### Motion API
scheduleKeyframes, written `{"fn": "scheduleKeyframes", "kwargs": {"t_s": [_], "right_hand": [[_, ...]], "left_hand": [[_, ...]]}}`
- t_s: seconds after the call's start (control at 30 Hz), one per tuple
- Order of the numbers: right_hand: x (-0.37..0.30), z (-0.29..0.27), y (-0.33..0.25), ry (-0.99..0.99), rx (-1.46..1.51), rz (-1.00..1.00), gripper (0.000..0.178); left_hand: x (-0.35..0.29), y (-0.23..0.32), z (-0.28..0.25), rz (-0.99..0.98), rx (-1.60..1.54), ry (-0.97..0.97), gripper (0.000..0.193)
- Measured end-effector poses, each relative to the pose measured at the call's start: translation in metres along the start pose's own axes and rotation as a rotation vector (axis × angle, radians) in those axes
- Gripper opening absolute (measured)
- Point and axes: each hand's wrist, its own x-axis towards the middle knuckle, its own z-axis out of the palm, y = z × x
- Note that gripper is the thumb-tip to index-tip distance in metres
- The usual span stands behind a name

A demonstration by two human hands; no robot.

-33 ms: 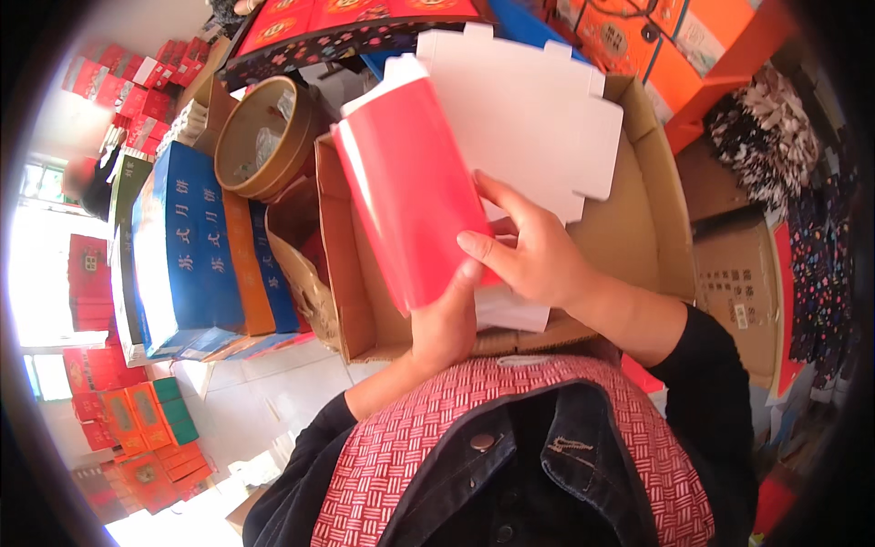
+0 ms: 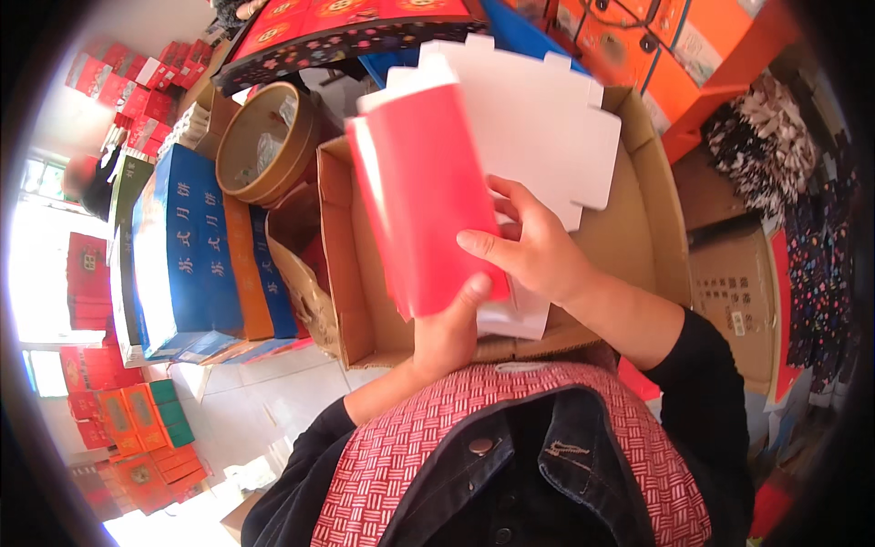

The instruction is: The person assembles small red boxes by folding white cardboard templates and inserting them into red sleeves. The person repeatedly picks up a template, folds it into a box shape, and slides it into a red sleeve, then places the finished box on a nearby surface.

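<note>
Over an open brown cardboard box [image 2: 339, 273], I hold a glossy red carton blank [image 2: 424, 191], bent lengthwise, with white tabs at its far end. My left hand [image 2: 447, 333] grips its near edge, thumb on the red face and fingers hidden beneath. At the right edge, my right hand [image 2: 533, 246] has its thumb over the red face and its other fingers curled by the edge. Behind it, a flat white die-cut carton blank [image 2: 538, 123] lies across the box. More white card shows under my right hand.
To the left stand blue boxes [image 2: 178, 255] and a round tan tub [image 2: 264, 146] with clear plastic inside. Orange boxes [image 2: 638, 55] sit at the far right, near a black-and-white fluffy bundle [image 2: 766, 137]. A tray of red packages [image 2: 355, 32] is at the back.
The red carton blank has moved slightly right and nearer me. My right fingers have curled in more, and my left thumb has shifted slightly nearer me.
</note>
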Motion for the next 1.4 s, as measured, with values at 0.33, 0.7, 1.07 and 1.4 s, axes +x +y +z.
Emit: {"fn": "scheduleKeyframes", "kwargs": {"t_s": [0.33, 0.7, 1.07, 1.4], "right_hand": [[0.008, -0.029, 0.002, 0.161, 0.243, 0.148, 0.038], [-0.014, -0.031, 0.023, 0.203, -0.096, -0.115, 0.046], [-0.001, -0.048, -0.004, 0.025, -0.160, -0.353, 0.065], [0.034, -0.078, -0.019, -0.073, -0.107, -0.215, 0.043]], "left_hand": [[-0.008, 0.012, -0.011, -0.539, -0.020, -0.486, 0.042], [0.066, 0.059, 0.003, 0.482, 0.874, -0.142, 0.079], [0.075, 0.039, -0.011, 0.271, 0.415, -0.304, 0.076], [0.097, 0.064, -0.007, 0.150, 0.420, -0.221, 0.041]]}}
